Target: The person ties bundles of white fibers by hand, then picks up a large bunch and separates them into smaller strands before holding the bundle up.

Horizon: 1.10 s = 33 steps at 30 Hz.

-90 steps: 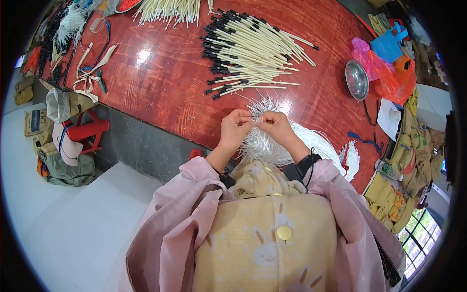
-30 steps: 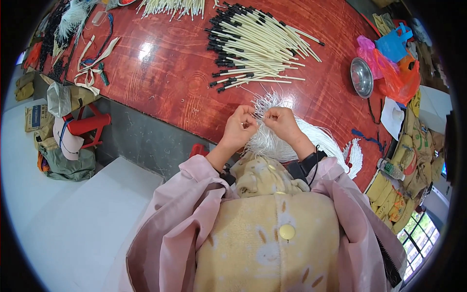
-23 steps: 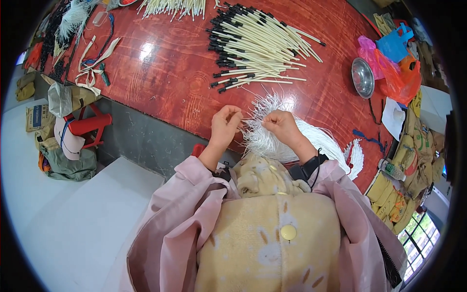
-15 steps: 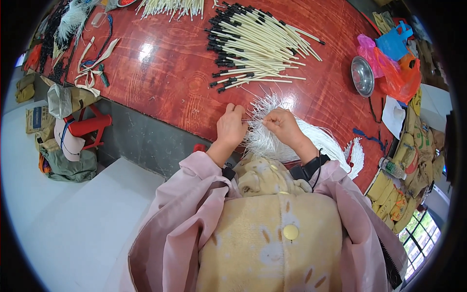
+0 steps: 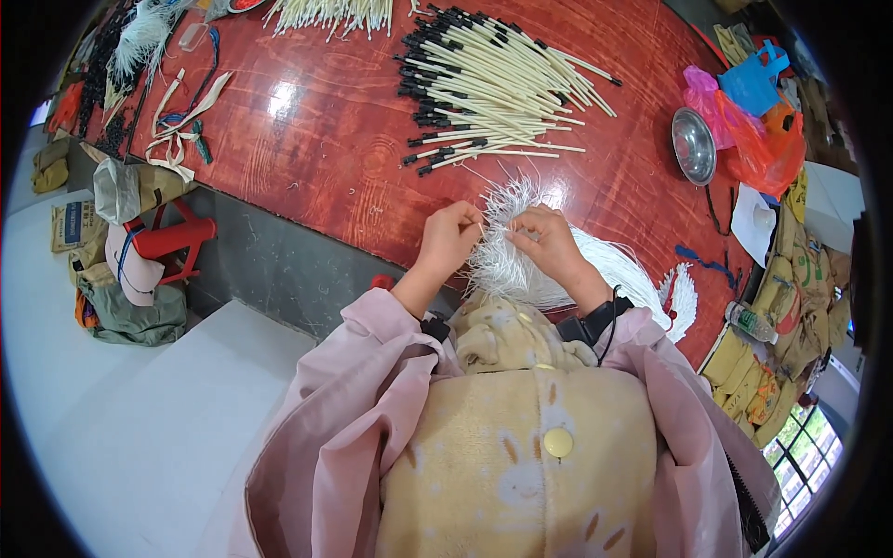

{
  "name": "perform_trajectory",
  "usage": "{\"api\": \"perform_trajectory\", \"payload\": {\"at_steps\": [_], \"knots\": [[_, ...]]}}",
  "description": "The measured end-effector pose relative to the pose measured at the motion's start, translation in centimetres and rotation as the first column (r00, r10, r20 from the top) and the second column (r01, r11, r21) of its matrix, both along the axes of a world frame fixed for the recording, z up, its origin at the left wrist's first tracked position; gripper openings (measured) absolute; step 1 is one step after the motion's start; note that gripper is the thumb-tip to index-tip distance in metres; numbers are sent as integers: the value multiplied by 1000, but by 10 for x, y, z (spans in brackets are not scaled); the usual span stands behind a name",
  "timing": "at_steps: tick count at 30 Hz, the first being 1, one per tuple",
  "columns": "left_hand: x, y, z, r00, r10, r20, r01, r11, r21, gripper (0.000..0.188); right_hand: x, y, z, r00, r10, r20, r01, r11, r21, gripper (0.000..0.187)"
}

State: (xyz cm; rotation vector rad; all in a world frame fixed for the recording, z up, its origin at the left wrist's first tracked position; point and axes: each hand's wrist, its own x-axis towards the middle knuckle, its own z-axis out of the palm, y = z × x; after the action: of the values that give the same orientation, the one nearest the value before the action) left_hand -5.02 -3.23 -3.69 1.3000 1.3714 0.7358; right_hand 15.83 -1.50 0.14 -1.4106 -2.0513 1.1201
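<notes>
A bundle of thin white cords (image 5: 609,270) lies at the table's near edge, its loose frayed ends (image 5: 512,200) fanning out between and beyond my hands. On the left side of those ends, my left hand (image 5: 448,240) is closed in a pinch, with a bit of white cord showing at the fingertips. My right hand (image 5: 551,246) rests over the bundle, thumb and forefinger pinched together on a strand among the frayed ends. The exact strands in both pinches are too fine to follow. A small gap separates the two hands.
Pale sticks with black ends (image 5: 493,88) are heaped on the red table (image 5: 326,177) beyond my hands. To the right stand a metal bowl (image 5: 694,146), plastic bags (image 5: 758,139) and a bottle (image 5: 752,323). Fabric strips (image 5: 172,139) lie left; a red stool (image 5: 177,237) stands below.
My left hand's fingers have drawn together into a tighter pinch and shifted slightly right. The right hand's fingertips have moved slightly; the cord bundle stays in place.
</notes>
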Motion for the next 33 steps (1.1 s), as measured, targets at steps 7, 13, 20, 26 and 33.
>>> {"api": "perform_trajectory", "payload": {"at_steps": [7,13,20,26,33], "knots": [[-28,-5,1,950,292,108,-260,935,-240,13,3,0,3,998,24,55,-30,995,100,12],[-13,-38,27,934,-6,-358,54,991,124,15,12,-6,4,999,-25,19,24,997,73,11],[-11,-31,10,836,-157,-526,244,965,100,16,9,-18,17,1000,-6,19,3,991,136,10],[-33,-13,13,930,-8,-368,31,998,55,11,20,-22,13,999,-25,-35,30,990,135,11],[-45,21,52,895,156,-418,-87,980,180,13,24,-31,27,979,-189,-81,198,974,114,12]]}}
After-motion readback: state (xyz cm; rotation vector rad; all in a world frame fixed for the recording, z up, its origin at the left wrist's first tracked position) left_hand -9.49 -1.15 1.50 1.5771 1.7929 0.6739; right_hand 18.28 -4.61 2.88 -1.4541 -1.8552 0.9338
